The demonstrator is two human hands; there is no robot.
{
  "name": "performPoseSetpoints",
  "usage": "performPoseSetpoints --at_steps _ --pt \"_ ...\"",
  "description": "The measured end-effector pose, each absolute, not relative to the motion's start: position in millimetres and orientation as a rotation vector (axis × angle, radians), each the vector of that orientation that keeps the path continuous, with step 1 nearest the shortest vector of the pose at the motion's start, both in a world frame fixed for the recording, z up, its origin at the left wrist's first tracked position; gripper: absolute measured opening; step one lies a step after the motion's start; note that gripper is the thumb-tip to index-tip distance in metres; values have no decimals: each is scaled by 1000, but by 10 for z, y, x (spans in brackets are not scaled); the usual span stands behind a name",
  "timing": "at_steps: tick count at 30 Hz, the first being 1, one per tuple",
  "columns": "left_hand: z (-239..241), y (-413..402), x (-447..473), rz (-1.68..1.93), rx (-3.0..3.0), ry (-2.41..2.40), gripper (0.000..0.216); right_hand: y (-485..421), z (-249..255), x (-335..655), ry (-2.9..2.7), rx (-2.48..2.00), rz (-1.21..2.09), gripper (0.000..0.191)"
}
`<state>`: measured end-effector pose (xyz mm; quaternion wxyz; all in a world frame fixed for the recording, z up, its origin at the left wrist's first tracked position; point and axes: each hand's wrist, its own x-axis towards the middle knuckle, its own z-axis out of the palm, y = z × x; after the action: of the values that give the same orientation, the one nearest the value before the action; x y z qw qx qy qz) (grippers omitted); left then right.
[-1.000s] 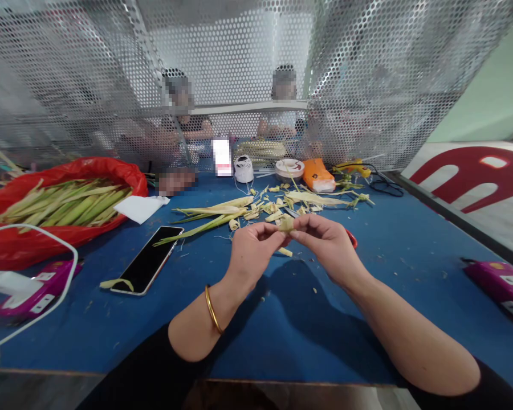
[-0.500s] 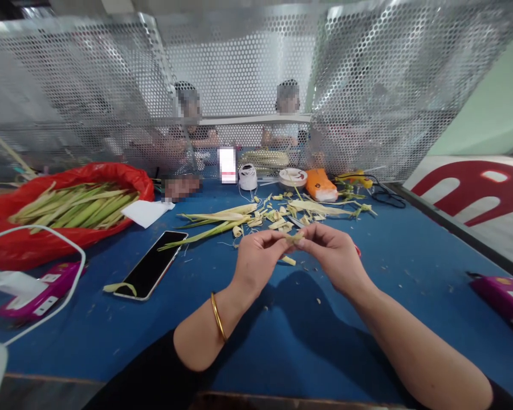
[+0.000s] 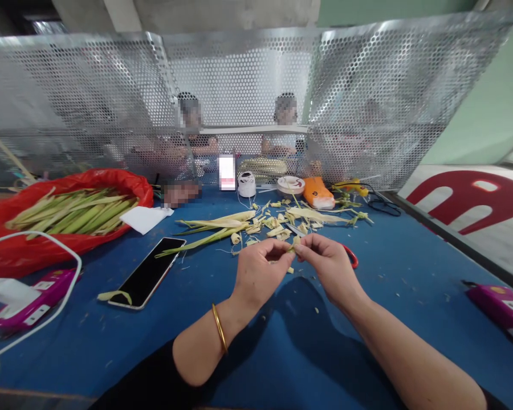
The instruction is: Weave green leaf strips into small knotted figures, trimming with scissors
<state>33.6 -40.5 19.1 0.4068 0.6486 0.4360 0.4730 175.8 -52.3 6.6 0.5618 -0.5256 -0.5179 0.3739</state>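
Observation:
My left hand (image 3: 260, 270) and my right hand (image 3: 330, 263) meet at the fingertips over the blue table. Between them they pinch a small piece of corn husk (image 3: 295, 244), pale green and mostly hidden by the fingers. Just beyond lie cut husk scraps (image 3: 277, 225) and long husk strips (image 3: 222, 222). Scissors with a red handle (image 3: 351, 256) rest partly behind my right hand. A spool of white thread (image 3: 247, 185) stands farther back, beside a roll of tape (image 3: 290, 185).
On the left a red plastic bag (image 3: 132, 179) holds many husks. A phone (image 3: 147, 276) and white paper (image 3: 145, 218) lie near it. Purple power strips (image 3: 47, 296) sit at both sides. An orange packet (image 3: 318, 193) is at the back. People sit behind a perforated metal screen (image 3: 243, 74).
The husk piece between my fingers now stands more upright, where it lay more sideways before. My right hand has shifted slightly, showing more of the red scissor handle. The view has tilted up a little.

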Motion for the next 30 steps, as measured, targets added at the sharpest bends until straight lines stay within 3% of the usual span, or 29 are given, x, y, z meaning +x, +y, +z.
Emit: performPoseSetpoints --at_steps 12,30 --pt "219 -352 342 1142 1231 969 8 -555 118 1796 -1419 -1175 776 9" --pt "203 -415 339 1225 1665 1055 4 -537 81 1778 -1325 -1242 836 19"
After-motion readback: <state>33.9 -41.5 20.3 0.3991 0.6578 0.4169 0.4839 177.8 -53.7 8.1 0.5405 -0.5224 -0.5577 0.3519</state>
